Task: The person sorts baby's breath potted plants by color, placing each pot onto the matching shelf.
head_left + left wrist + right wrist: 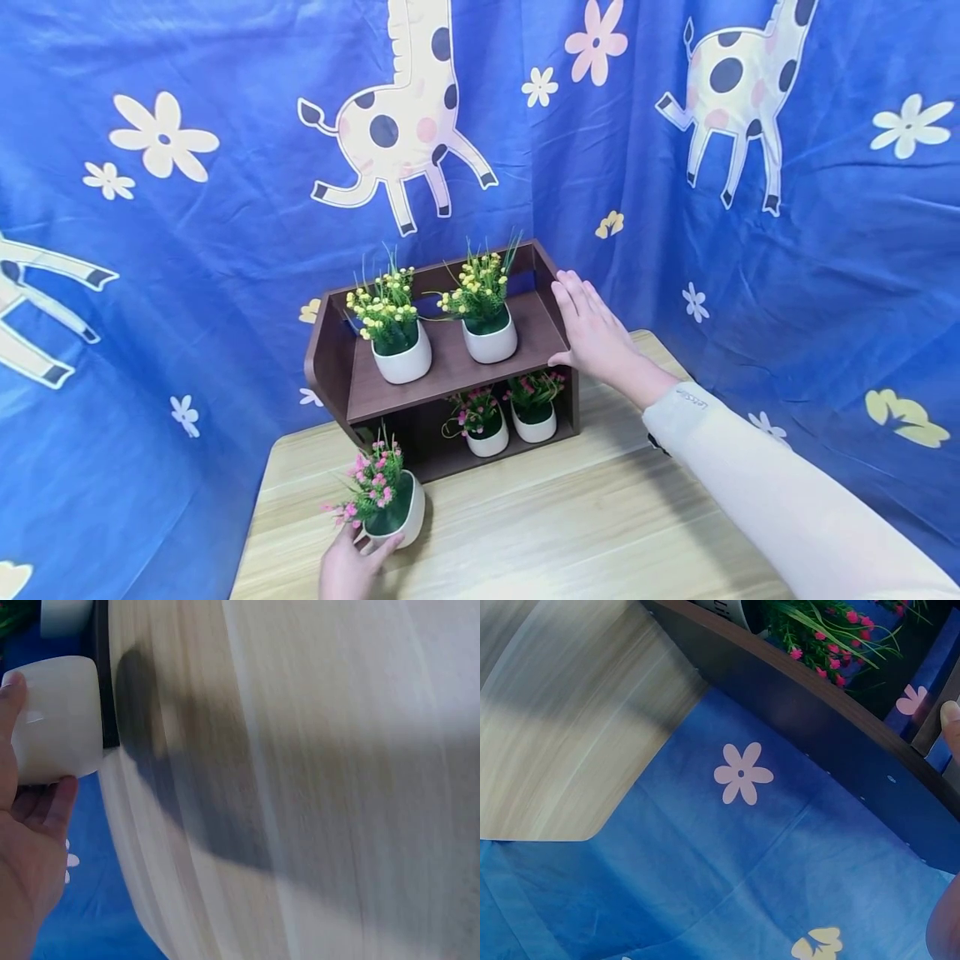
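My left hand (pixel 352 562) grips a white pot (pixel 409 518) of pink artificial flowers (pixel 377 479), held tilted in front of the shelf's left end. The left wrist view shows the thumb and fingers around the same white pot (pixel 64 720). With fingers straight, my right hand (pixel 596 333) rests against the right side of a dark brown two-tier shelf (pixel 450 379). Two pots of yellow flowers, a left one (pixel 402 358) and a right one (pixel 491 337), stand on the upper tier. On the lower tier, two pink-flower pots (pixel 489 437) stand towards the right.
The shelf stands on a light wooden table (pixel 540 517) with rounded corners. Behind and beside it hangs a blue curtain (pixel 247 250) printed with giraffes and flowers. The right wrist view shows the table edge (pixel 641 776) near the shelf's side panel (pixel 810 742).
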Available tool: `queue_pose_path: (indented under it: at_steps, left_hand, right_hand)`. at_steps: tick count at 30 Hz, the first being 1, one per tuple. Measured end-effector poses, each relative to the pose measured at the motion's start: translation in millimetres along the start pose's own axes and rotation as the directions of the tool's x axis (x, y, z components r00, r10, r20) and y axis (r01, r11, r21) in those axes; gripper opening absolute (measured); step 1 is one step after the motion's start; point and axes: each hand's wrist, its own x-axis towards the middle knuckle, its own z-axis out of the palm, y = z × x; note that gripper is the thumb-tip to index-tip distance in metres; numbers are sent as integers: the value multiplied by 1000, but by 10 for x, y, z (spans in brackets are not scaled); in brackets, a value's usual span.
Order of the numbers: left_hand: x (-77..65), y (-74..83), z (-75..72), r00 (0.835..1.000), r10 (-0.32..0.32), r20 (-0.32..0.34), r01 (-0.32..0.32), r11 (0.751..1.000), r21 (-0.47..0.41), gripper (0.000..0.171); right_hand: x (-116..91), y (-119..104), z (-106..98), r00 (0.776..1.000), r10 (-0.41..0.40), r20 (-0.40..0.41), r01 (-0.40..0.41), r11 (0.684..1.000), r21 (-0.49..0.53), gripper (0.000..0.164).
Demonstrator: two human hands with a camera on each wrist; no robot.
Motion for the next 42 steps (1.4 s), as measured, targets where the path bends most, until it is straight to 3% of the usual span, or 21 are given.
queue_pose_path:
  at_steps: [8,15,21,27,34,42]
  left_hand:
    - [-5,153,122,1000,-17,6,17,998,-58,95]
    - [105,270,299,1000,-5,22,6,998,-69,97]
    - [203,426,398,1000,-11,-6,10,996,-84,100]
    - [296,556,485,999,-14,-51,9,994,-105,92]
    - [447,590,607,997,-4,-77,2,1000,-20,94]
    - [549,576,720,998,-16,-65,15,1000,-21,95]
  right_hand:
    - [-5,-20,-9,1000,3,15,-3,1000,-1,137]
    - [4,-3,-25,1000,7,15,-7,1000,-2,138]
    - [5,-5,-29,1000,5,15,-5,1000,8,138]
    - [7,-26,-33,1000,7,23,-8,1000,17,137]
    - [0,-5,-14,1000,11,13,-12,1000,22,137]
    - [17,3,-3,1000,-4,16,4,1000,15,137]
